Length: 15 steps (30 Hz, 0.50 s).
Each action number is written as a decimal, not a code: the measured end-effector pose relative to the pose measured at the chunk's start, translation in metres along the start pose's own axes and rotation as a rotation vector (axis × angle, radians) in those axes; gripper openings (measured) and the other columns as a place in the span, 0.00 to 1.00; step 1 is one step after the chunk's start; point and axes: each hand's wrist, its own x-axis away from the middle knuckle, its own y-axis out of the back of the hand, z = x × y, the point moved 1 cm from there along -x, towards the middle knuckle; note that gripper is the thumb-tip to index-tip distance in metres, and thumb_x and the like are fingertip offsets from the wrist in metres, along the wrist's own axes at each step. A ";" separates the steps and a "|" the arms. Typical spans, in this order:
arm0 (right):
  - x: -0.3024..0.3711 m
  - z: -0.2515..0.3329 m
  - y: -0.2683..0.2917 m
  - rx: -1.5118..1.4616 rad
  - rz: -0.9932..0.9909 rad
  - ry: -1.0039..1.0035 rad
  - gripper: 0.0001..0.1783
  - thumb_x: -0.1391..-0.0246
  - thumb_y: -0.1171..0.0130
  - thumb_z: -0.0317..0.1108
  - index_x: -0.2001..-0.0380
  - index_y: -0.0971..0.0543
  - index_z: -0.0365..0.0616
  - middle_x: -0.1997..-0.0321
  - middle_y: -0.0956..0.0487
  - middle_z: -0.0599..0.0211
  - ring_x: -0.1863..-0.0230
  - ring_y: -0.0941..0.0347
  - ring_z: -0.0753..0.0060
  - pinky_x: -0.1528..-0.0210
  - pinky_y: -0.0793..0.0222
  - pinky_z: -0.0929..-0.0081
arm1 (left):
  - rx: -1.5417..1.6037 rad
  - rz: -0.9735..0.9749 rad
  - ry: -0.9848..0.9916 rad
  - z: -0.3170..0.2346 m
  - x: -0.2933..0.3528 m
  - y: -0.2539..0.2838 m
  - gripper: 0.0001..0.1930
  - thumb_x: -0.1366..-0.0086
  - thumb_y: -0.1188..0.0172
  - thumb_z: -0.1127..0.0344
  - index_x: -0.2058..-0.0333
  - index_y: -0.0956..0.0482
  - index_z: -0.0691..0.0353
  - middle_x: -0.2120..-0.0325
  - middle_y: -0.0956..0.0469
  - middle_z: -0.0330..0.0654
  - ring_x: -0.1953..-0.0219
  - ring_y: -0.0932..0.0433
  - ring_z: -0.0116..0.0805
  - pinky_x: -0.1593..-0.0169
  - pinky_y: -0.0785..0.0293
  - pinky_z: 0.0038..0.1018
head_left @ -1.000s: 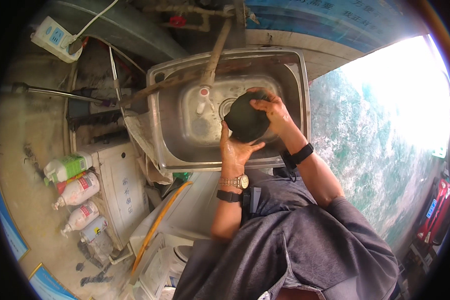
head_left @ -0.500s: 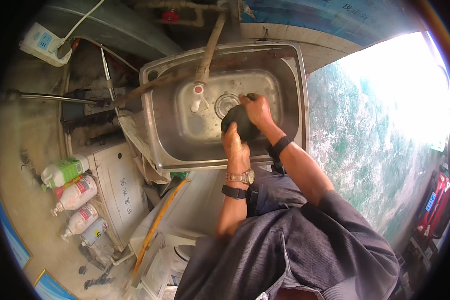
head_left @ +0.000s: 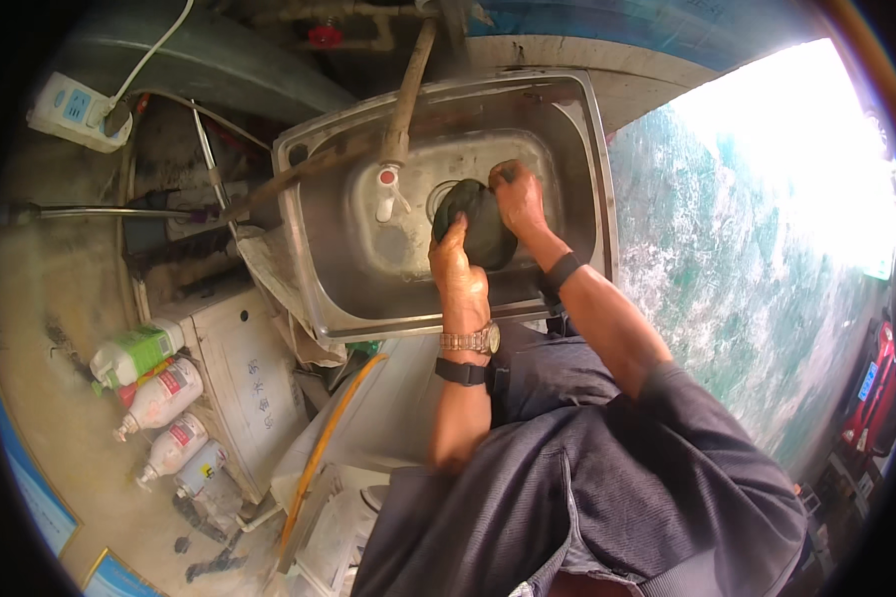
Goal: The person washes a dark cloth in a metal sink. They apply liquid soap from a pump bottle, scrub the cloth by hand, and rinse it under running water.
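Dark round piece [head_left: 488,234], held over the basin of the sink [head_left: 334,269], a little right of the sink's middle; whether its lower edge touches the sink's bottom I cannot tell. A second ago its broad face lay turned up as a nearly full disc, with the right fingers spread over its edge; now it sits tilted and looks narrower, and the right hand [head_left: 521,199] is bunched at its upper right edge, on the side toward the sink's right rim. I judge from this that the piece is being turned and worked in the hands, not set down in the sink.

The left hand [head_left: 458,274], reaching in over the sink's near rim, is closed on the piece, thumb along its face, other fingers mostly hidden. The right fingers are curled in; whether they pinch the edge or something else is unclear.

The piece looks near-black, greyer toward its right side, with a rounded outline and no clear markings.
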 end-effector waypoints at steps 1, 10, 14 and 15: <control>-0.005 -0.001 0.002 -0.140 0.064 0.044 0.13 0.46 0.43 0.38 0.64 0.21 0.39 0.67 0.18 0.55 0.63 0.21 0.61 0.59 0.28 0.67 | 0.184 -0.027 0.057 -0.005 0.000 -0.003 0.17 0.39 0.40 0.69 0.52 0.26 0.69 0.58 0.22 0.46 0.55 0.23 0.37 0.48 0.27 0.33; 0.019 -0.008 0.039 -0.838 0.713 -0.433 0.15 0.48 0.40 0.28 0.56 0.24 0.36 0.59 0.20 0.65 0.64 0.24 0.73 0.59 0.27 0.75 | 0.448 0.156 0.211 -0.022 -0.006 0.008 0.18 0.37 0.44 0.69 0.50 0.28 0.71 0.51 0.25 0.51 0.47 0.28 0.45 0.39 0.34 0.42; 0.021 -0.006 0.045 -0.402 0.647 -0.045 0.14 0.52 0.38 0.24 0.60 0.21 0.39 0.58 0.21 0.59 0.58 0.24 0.68 0.56 0.28 0.71 | 0.455 0.358 0.199 -0.036 -0.005 0.013 0.23 0.37 0.40 0.58 0.48 0.29 0.68 0.49 0.27 0.48 0.44 0.30 0.42 0.40 0.35 0.42; 0.028 -0.001 0.048 -0.332 0.631 0.205 0.14 0.54 0.37 0.24 0.61 0.21 0.40 0.59 0.21 0.57 0.57 0.24 0.66 0.55 0.28 0.69 | 0.391 0.311 0.198 -0.038 -0.006 0.013 0.22 0.36 0.40 0.54 0.52 0.26 0.66 0.54 0.23 0.44 0.50 0.26 0.37 0.45 0.30 0.35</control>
